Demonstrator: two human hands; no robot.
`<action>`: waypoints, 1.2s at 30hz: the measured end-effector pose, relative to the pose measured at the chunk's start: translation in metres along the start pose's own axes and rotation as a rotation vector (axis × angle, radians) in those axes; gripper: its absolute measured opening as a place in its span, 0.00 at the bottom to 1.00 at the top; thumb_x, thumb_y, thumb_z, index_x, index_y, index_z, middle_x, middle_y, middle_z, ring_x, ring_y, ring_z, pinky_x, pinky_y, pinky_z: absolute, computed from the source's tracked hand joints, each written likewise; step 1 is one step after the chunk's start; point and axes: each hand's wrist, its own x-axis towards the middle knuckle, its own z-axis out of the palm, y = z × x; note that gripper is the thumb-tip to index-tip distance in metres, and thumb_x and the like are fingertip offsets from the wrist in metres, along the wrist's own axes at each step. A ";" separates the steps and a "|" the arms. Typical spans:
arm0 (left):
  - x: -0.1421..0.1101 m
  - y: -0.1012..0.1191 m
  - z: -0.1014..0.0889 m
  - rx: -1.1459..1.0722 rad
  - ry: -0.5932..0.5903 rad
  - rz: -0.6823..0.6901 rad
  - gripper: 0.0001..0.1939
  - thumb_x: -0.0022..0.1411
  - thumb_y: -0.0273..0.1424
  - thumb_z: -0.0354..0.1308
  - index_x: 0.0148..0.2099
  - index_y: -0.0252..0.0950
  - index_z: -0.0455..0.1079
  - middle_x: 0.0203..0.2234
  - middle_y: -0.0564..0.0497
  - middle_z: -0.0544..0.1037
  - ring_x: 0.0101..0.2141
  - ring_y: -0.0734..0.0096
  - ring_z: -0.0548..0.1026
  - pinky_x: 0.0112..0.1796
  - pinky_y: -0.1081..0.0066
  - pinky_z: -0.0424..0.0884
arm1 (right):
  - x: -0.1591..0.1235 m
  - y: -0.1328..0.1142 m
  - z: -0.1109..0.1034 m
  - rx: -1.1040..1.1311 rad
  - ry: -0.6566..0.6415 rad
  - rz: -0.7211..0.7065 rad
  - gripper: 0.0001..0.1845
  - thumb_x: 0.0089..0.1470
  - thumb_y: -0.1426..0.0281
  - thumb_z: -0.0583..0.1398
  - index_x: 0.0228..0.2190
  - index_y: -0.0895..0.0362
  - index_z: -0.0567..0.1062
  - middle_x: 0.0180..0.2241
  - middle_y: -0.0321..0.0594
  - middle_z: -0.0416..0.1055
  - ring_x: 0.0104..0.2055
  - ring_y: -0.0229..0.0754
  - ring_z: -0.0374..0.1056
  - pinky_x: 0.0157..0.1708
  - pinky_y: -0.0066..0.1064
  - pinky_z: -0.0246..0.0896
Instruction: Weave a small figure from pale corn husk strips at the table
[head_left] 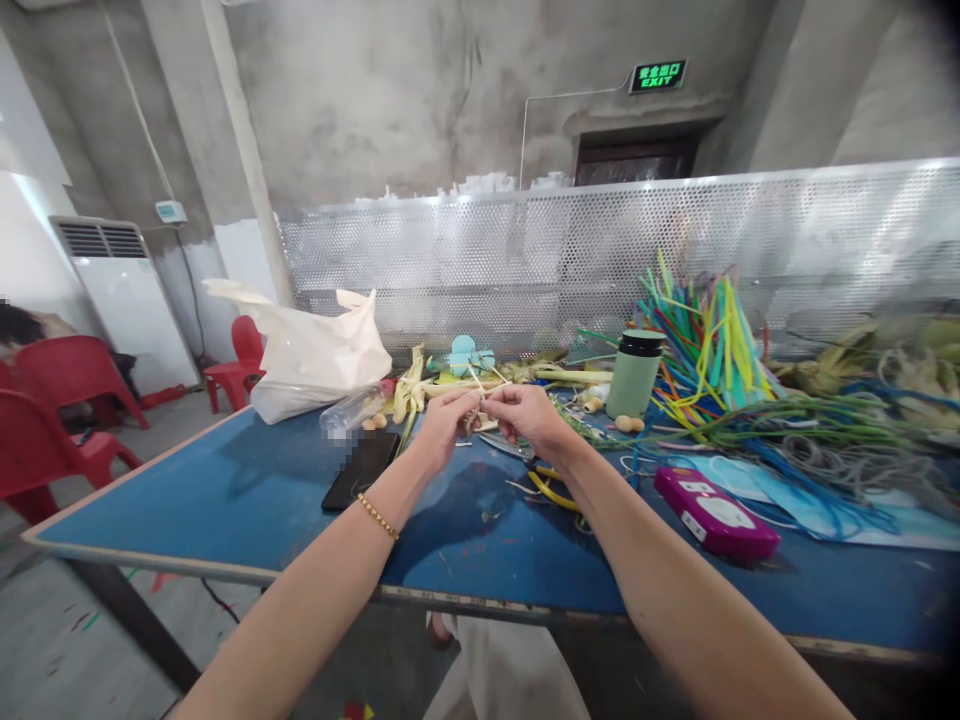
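Observation:
My left hand (448,425) and my right hand (527,412) meet over the middle of the blue table (225,510). Fingers of both are pinched around a thin pale strip (476,379), whose ends stick up above the fingertips. It looks like dried plant husk, though most of it is hidden by the fingers. Just below my right hand lies a yellow-handled cutting tool (553,491), partly behind my forearm. A black phone (363,474) rests beside my left wrist. Pale dried husks (409,388) are spread behind my hands.
Left are a white plastic bag (319,350) and a clear bottle (352,412). On the right stand a green tumbler (634,378), a purple box (716,515), colourful strips (724,345), green cords (795,425) and blue masks (750,478). Red chairs (79,370) stand beyond the table.

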 end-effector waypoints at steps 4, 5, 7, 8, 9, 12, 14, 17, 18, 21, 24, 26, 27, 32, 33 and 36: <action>0.002 -0.005 -0.001 -0.003 0.043 0.024 0.16 0.45 0.38 0.70 0.28 0.32 0.71 0.21 0.54 0.66 0.24 0.78 0.61 0.26 0.73 0.55 | 0.000 0.001 0.003 -0.055 0.014 -0.017 0.15 0.44 0.60 0.65 0.20 0.57 0.69 0.10 0.30 0.62 0.11 0.31 0.53 0.12 0.24 0.49; 0.002 -0.007 -0.001 -0.002 0.063 0.029 0.16 0.44 0.38 0.71 0.28 0.32 0.71 0.21 0.55 0.66 0.23 0.78 0.60 0.26 0.73 0.55 | 0.000 0.002 0.004 -0.072 0.016 -0.022 0.14 0.44 0.60 0.65 0.20 0.56 0.69 0.10 0.30 0.62 0.11 0.31 0.54 0.12 0.25 0.49; 0.003 -0.009 -0.002 -0.008 0.096 0.040 0.17 0.44 0.39 0.71 0.27 0.32 0.71 0.20 0.55 0.65 0.23 0.79 0.58 0.26 0.73 0.53 | 0.001 0.004 0.006 -0.110 0.019 -0.041 0.14 0.45 0.60 0.64 0.20 0.56 0.69 0.10 0.30 0.61 0.12 0.32 0.54 0.13 0.25 0.49; 0.004 -0.009 -0.002 -0.008 0.109 0.047 0.17 0.44 0.39 0.71 0.26 0.32 0.71 0.19 0.55 0.65 0.23 0.79 0.58 0.26 0.73 0.53 | 0.002 0.005 0.006 -0.130 0.020 -0.055 0.14 0.46 0.59 0.63 0.20 0.56 0.69 0.10 0.30 0.61 0.12 0.32 0.54 0.13 0.25 0.49; 0.005 -0.009 -0.003 -0.006 0.118 0.054 0.17 0.44 0.39 0.71 0.25 0.32 0.71 0.19 0.55 0.64 0.23 0.79 0.58 0.26 0.73 0.53 | 0.003 0.006 0.006 -0.148 0.020 -0.070 0.15 0.47 0.59 0.62 0.20 0.56 0.69 0.10 0.30 0.61 0.12 0.32 0.54 0.14 0.25 0.49; 0.005 -0.008 -0.004 0.004 0.130 0.068 0.17 0.44 0.39 0.71 0.24 0.32 0.71 0.18 0.55 0.65 0.23 0.78 0.59 0.26 0.73 0.53 | 0.006 0.011 0.006 -0.184 0.020 -0.112 0.15 0.48 0.58 0.61 0.20 0.56 0.69 0.11 0.30 0.62 0.13 0.32 0.55 0.15 0.26 0.49; 0.006 -0.007 -0.004 0.009 0.124 0.070 0.17 0.45 0.39 0.71 0.23 0.32 0.71 0.17 0.55 0.65 0.22 0.78 0.59 0.26 0.73 0.53 | 0.009 0.014 0.006 -0.208 0.022 -0.135 0.15 0.47 0.58 0.61 0.21 0.56 0.69 0.11 0.31 0.62 0.13 0.33 0.56 0.16 0.26 0.49; 0.006 -0.007 -0.006 0.005 0.118 0.056 0.17 0.45 0.39 0.71 0.23 0.32 0.71 0.16 0.55 0.65 0.21 0.79 0.59 0.25 0.73 0.53 | 0.012 0.017 0.006 -0.260 0.029 -0.164 0.14 0.47 0.59 0.60 0.21 0.56 0.70 0.12 0.31 0.63 0.14 0.34 0.57 0.17 0.26 0.50; 0.007 -0.007 -0.006 -0.001 0.119 0.048 0.17 0.44 0.39 0.71 0.24 0.31 0.72 0.15 0.55 0.65 0.21 0.79 0.59 0.24 0.73 0.52 | 0.012 0.017 0.006 -0.278 0.031 -0.169 0.14 0.47 0.60 0.60 0.21 0.56 0.70 0.12 0.32 0.63 0.14 0.34 0.57 0.17 0.26 0.50; 0.009 -0.009 -0.009 -0.018 0.127 0.023 0.16 0.43 0.39 0.71 0.25 0.31 0.73 0.15 0.55 0.65 0.20 0.80 0.59 0.24 0.73 0.52 | 0.012 0.016 0.007 -0.311 0.033 -0.174 0.12 0.47 0.61 0.60 0.21 0.57 0.69 0.12 0.32 0.63 0.14 0.34 0.58 0.18 0.26 0.50; 0.009 -0.009 -0.010 -0.019 0.145 0.001 0.16 0.43 0.39 0.71 0.26 0.31 0.74 0.14 0.55 0.65 0.19 0.80 0.59 0.23 0.74 0.52 | 0.010 0.014 0.008 -0.308 0.019 -0.171 0.10 0.47 0.63 0.60 0.21 0.56 0.69 0.12 0.31 0.63 0.15 0.34 0.59 0.18 0.26 0.51; 0.009 -0.009 -0.010 -0.023 0.149 -0.011 0.16 0.43 0.39 0.71 0.27 0.31 0.74 0.14 0.55 0.65 0.19 0.80 0.60 0.23 0.74 0.53 | 0.009 0.014 0.010 -0.303 0.007 -0.166 0.10 0.47 0.64 0.60 0.21 0.56 0.68 0.12 0.31 0.63 0.14 0.34 0.59 0.18 0.26 0.51; 0.008 -0.008 -0.010 -0.027 0.149 -0.012 0.16 0.43 0.39 0.71 0.27 0.31 0.74 0.14 0.55 0.66 0.19 0.80 0.60 0.23 0.74 0.53 | 0.009 0.014 0.010 -0.302 0.000 -0.165 0.09 0.47 0.65 0.60 0.20 0.56 0.68 0.12 0.31 0.63 0.14 0.34 0.58 0.18 0.26 0.51; 0.007 -0.006 -0.009 -0.041 0.142 -0.004 0.15 0.42 0.38 0.70 0.24 0.31 0.73 0.15 0.54 0.67 0.19 0.80 0.60 0.23 0.74 0.53 | 0.008 0.015 0.012 -0.312 -0.025 -0.188 0.09 0.47 0.67 0.59 0.20 0.55 0.67 0.12 0.30 0.62 0.15 0.34 0.57 0.18 0.26 0.49; 0.007 -0.006 -0.009 -0.040 0.144 -0.006 0.15 0.42 0.38 0.71 0.24 0.31 0.73 0.15 0.54 0.67 0.19 0.80 0.60 0.23 0.74 0.53 | 0.008 0.014 0.012 -0.324 -0.023 -0.193 0.08 0.47 0.67 0.59 0.20 0.55 0.67 0.12 0.30 0.62 0.16 0.34 0.57 0.19 0.26 0.49; 0.007 -0.006 -0.010 -0.047 0.152 -0.015 0.16 0.42 0.38 0.71 0.24 0.31 0.72 0.15 0.55 0.66 0.19 0.80 0.60 0.23 0.74 0.53 | 0.007 0.012 0.012 -0.346 -0.026 -0.197 0.08 0.47 0.68 0.59 0.20 0.55 0.68 0.13 0.30 0.63 0.17 0.34 0.57 0.20 0.27 0.49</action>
